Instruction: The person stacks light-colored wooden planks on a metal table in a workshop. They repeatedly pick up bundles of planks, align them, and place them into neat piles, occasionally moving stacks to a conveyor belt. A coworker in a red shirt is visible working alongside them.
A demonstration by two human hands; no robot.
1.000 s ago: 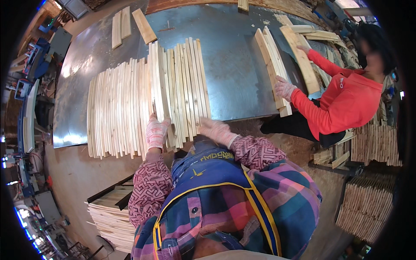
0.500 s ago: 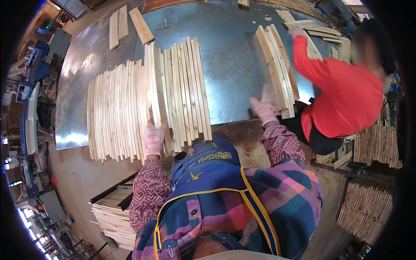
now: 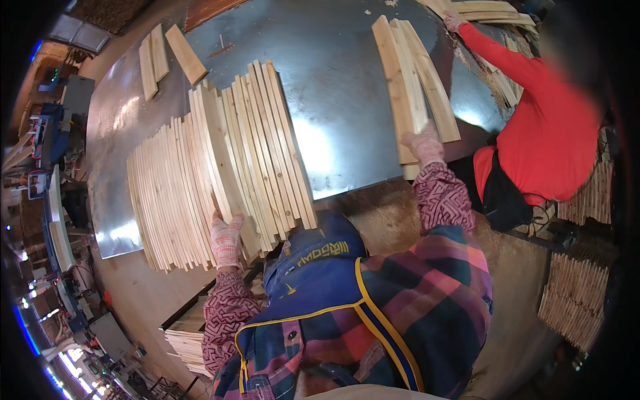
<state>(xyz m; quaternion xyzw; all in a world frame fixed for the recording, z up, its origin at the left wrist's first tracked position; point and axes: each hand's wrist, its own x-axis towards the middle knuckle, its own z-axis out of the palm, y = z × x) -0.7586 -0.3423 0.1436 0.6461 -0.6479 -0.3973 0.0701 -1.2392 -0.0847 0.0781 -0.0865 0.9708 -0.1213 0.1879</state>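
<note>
A long row of pale wooden slats (image 3: 170, 193) stands packed on edge across the metal-topped table, tilted slightly, with a wider wooden board (image 3: 223, 150) rising among them. My left hand (image 3: 227, 241), in a pinkish knit glove, grips the near end of that board, thumb on one side and fingers on the other. To the right, my gloved right hand (image 3: 425, 145) is closed on the near end of a small group of loose boards (image 3: 395, 87), its fingertips partly hidden. One board (image 3: 430, 80) of that group fans out to the right.
A co-worker in a red top (image 3: 547, 133) reaches over boards (image 3: 490, 10) at the far right. Loose short boards (image 3: 185, 53) lie at the table's (image 3: 333, 87) far left. Stacked slats (image 3: 575, 303) stand low right, and another stack (image 3: 190, 340) low left.
My right hand has gone from open beside the right-hand boards to gripping their near end. Those boards are now spread apart. My left hand stays at its board. The co-worker's arm reaches farther away.
</note>
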